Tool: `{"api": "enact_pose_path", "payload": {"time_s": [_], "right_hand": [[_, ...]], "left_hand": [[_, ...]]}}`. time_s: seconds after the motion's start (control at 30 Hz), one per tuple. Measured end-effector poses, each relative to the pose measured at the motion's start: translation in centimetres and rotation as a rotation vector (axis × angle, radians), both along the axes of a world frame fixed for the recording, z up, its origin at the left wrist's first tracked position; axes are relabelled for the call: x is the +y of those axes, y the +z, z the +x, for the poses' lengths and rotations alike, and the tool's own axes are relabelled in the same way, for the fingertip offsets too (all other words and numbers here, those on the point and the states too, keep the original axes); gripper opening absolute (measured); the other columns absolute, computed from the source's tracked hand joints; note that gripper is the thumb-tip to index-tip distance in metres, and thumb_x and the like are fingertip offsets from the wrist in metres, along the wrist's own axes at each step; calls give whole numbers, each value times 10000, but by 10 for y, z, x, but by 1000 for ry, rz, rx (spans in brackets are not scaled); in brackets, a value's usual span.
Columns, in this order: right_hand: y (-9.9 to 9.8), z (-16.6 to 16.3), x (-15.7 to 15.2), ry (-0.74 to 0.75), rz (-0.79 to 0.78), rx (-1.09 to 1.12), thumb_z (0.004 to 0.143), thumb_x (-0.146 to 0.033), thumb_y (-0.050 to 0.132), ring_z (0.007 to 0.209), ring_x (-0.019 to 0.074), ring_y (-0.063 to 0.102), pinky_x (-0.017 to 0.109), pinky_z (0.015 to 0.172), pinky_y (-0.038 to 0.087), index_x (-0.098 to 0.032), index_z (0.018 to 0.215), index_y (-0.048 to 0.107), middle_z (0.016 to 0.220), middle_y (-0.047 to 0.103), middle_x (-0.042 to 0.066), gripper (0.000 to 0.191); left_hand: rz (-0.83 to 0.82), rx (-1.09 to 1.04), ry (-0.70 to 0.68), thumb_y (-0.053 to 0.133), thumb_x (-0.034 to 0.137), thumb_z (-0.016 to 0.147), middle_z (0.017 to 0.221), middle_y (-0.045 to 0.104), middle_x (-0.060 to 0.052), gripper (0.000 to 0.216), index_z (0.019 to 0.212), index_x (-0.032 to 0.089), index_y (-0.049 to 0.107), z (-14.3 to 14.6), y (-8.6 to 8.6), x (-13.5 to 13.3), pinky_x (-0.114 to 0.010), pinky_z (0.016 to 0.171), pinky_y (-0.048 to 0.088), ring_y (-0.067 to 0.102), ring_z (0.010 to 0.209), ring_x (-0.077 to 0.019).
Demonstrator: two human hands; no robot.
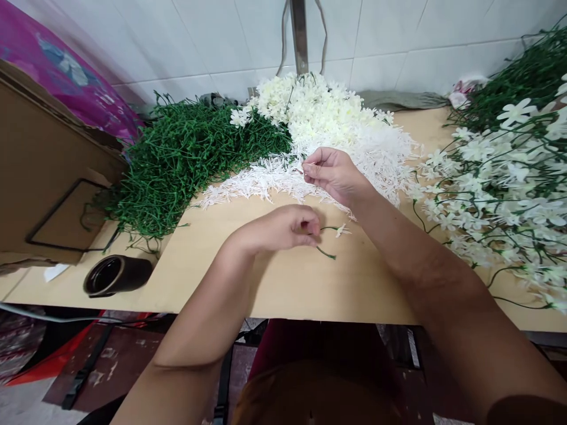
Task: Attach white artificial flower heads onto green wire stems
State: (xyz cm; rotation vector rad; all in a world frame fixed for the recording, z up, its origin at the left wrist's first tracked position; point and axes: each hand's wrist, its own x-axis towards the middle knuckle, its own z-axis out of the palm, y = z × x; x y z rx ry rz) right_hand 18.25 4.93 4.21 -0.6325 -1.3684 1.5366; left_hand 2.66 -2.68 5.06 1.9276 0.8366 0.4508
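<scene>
My left hand (pixel 286 229) is closed around a green artificial flower stem (pixel 326 254), whose ends stick out past the fingers. One end carries a small white flower piece (pixel 342 230). Above and to the right, my right hand (pixel 332 174) pinches at the near edge of a heap of thin white stamen-like pieces (pixel 385 159). A small white piece (pixel 299 169) shows at its fingertips, mostly hidden by them. White petals (pixel 323 112) are heaped behind that hand. A large pile of loose green stems (pixel 199 150) lies to the left.
Assembled white flowers on green stems (pixel 500 183) cover the right of the table (pixel 310 289). More green stems (pixel 522 77) lie behind them. On the left stand a dark mug-like cylinder (pixel 137 274) and a cardboard box (pixel 48 171). A tiled wall (pixel 221 35) closes off the back.
</scene>
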Motion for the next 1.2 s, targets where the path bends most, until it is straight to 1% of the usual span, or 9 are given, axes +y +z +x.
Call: {"api": "enact_pose_path", "payload": {"time_s": [0.13,0.23,0.33,0.4,0.5,0.63,0.73,0.83,1.2], "right_hand": [[2,3,0,55,-61,44,557,-328,930,633,67,548,227,653,520,-187,697,563,647,571,-53,417],[2,3,0,57,-63,14,580,-325,928,628,71,545,231,643,520,-187,691,558,640,567,-52,410],[1,4,1,34,-54,-9,640,-283,900,646,74,558,242,671,529,-184,700,550,659,565,-45,368],[1,4,2,11,-38,-29,670,-267,883,660,79,571,248,679,534,-183,703,545,667,563,-41,350],[2,5,0,-17,-10,-58,686,-273,873,672,89,585,258,675,541,-182,704,544,669,558,-37,342],[1,5,-1,30,-27,-41,654,-286,891,674,90,575,257,671,542,-180,702,552,672,562,-38,359],[-2,5,-1,75,-48,-34,636,-311,902,681,89,566,252,667,536,-177,709,560,681,566,-36,374],[-5,5,0,92,-60,-48,636,-314,906,683,91,561,251,660,531,-172,713,571,693,574,-28,371],[-8,5,-1,86,-178,-48,574,-271,932,669,86,573,214,624,511,-155,690,606,666,601,-25,365]], "left_hand": [[153,228,-193,791,87,626,784,587,-23,185,656,177,632,15,-4,-7,-259,693,422,550,735,-149],[196,243,-191,727,47,673,744,566,-19,189,605,175,606,21,-10,-7,-253,670,404,547,694,-138],[189,172,-163,685,104,740,726,619,-23,163,604,185,645,18,-16,-1,-255,690,430,577,691,-140],[96,79,-101,685,194,777,749,675,-32,120,659,194,704,13,-19,4,-259,696,462,607,701,-148],[-114,-98,104,695,316,813,677,673,-44,185,693,183,738,3,-19,13,-246,612,461,586,629,-143],[-256,-399,424,706,282,844,490,485,-1,269,609,152,694,-6,-12,22,-203,492,358,404,481,-81],[-419,-578,574,654,216,881,454,380,24,372,522,152,578,-6,-10,26,-194,444,302,321,435,-62],[-521,-664,630,593,168,900,449,334,30,428,486,155,487,-4,-13,29,-195,418,264,291,410,-55],[-552,-748,657,551,161,831,446,234,62,319,528,162,454,-8,-17,34,-155,396,230,208,388,-41]]}}
